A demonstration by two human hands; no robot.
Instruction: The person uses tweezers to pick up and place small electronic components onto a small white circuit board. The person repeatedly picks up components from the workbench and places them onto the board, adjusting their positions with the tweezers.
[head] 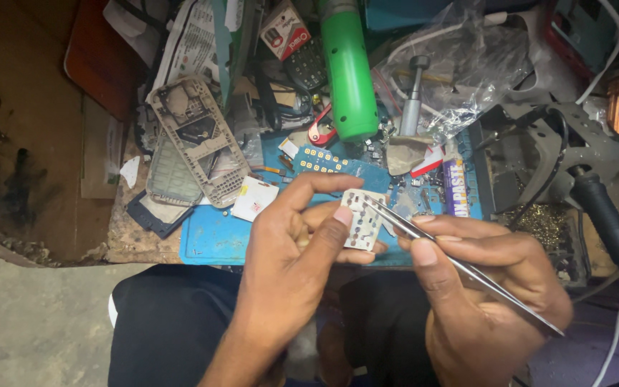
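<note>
A small white rectangular keypad sheet, dotted with rows of round metal contacts, was held tilted above the blue mat, pinched at its lower left edge. A pair of slim silver metal tweezers was laid slantwise across it, the fine tips touching its upper part.

— Where does the keypad sheet sit?
— In the left hand, in front of the mat on the worktop. The tweezers in the right hand reach it from the right.
— And behind?
— A circuit board lies on the mat; a phone frame lies to its left, a cylinder behind it, a plastic bag to the right.
</note>
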